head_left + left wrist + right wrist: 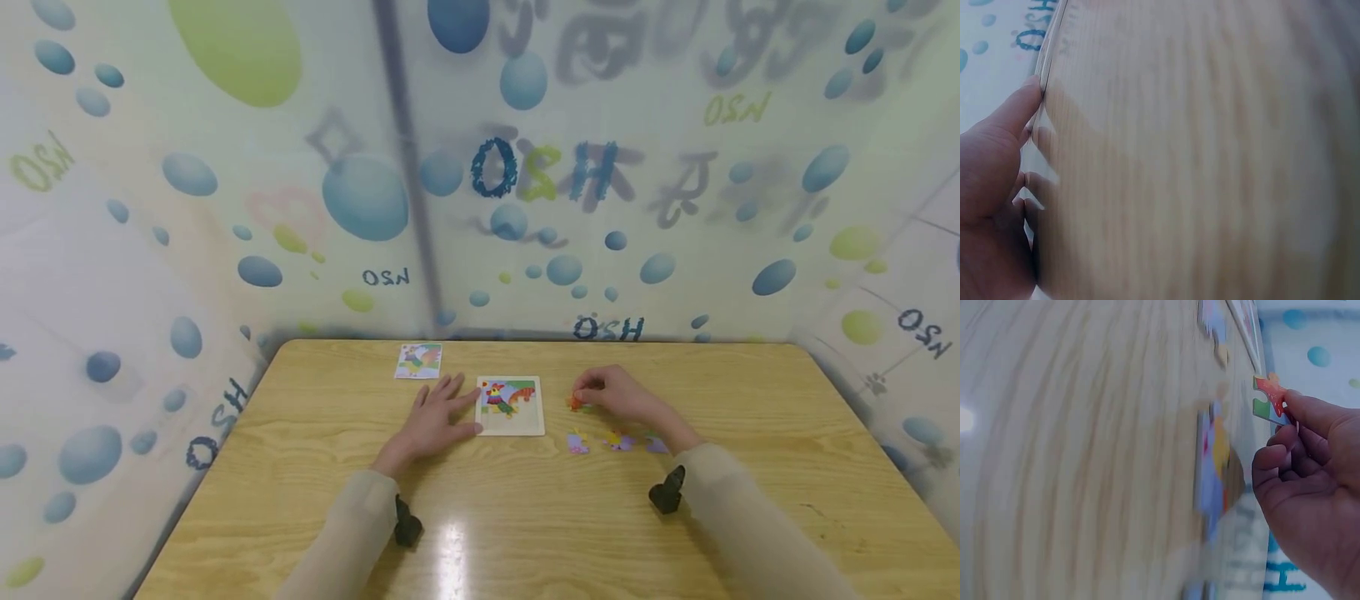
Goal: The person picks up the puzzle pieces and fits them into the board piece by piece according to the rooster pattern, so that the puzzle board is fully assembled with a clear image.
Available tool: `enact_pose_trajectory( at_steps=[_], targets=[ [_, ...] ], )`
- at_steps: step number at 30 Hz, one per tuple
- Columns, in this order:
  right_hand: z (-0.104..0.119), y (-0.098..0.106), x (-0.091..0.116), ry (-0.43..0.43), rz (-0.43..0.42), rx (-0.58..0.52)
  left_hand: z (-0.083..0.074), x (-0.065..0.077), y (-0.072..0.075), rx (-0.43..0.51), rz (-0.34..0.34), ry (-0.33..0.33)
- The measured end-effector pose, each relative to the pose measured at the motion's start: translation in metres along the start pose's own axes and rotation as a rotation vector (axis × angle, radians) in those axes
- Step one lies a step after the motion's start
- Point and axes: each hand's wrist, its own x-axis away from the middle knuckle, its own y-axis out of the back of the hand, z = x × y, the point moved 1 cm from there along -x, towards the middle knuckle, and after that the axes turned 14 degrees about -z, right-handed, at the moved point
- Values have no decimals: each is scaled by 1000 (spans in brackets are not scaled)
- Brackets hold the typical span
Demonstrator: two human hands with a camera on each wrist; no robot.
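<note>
A square jigsaw tray (510,427) lies on the wooden table, partly filled with pieces that form a colourful rooster's head, body and tail. My left hand (438,421) is spread flat at the tray's left side, its thumb and a fingertip touching the frame. To the right of the tray, my right hand (618,395) pinches a red and green puzzle piece (1271,400) between thumb and fingers. Below that hand lie loose puzzle pieces: a purple one (577,442), a yellow and purple one (618,441) and another purple one (656,445).
A square picture card (418,362) with a paler rooster image lies at the back left of the table (315,467). Behind the far edge hangs a white curtain (465,275) printed with blue and green dots. Dark straps with small devices sit on both wrists.
</note>
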Motion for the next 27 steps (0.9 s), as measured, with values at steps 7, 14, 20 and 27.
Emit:
enact_pose_trajectory(
  at_steps=[7,14,20,27],
  targets=[
    [15,-19,-9,39,10,-22,0,0,0,7,-3,2],
    [33,-35,-14,41,6,-53,-1,0,1,-6,9,6],
    [42,-49,-19,25,-7,-64,-2,0,2,-1,8,9],
    [42,-63,-25,3,9,-54,-1,-2,0,-10,7,23]
  ],
)
